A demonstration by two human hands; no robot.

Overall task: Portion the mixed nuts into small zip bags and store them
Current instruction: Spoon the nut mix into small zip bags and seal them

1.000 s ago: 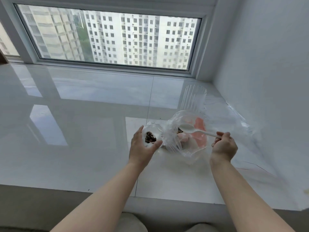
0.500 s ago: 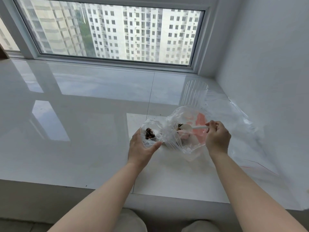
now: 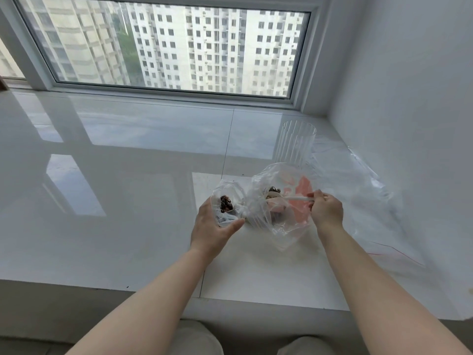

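My left hand (image 3: 213,225) grips a small clear zip bag (image 3: 226,202), its mouth held open, with a clump of dark nuts (image 3: 226,203) inside. To its right a larger clear plastic bag (image 3: 279,201) with red print stands open on the white sill. My right hand (image 3: 326,210) pinches the handle of a white plastic spoon (image 3: 284,198). The spoon's bowl sits inside the large bag beside some dark nuts (image 3: 274,188).
A clear ribbed plastic cup (image 3: 294,144) stands behind the large bag. Flat clear plastic bags (image 3: 358,190) lie along the right wall. The glossy white sill (image 3: 115,201) spreads left, with a window behind and its front edge just above my knees.
My right hand has moved left toward the large bag, carrying the spoon deeper into it. The left hand holds the small bag in about the same place.
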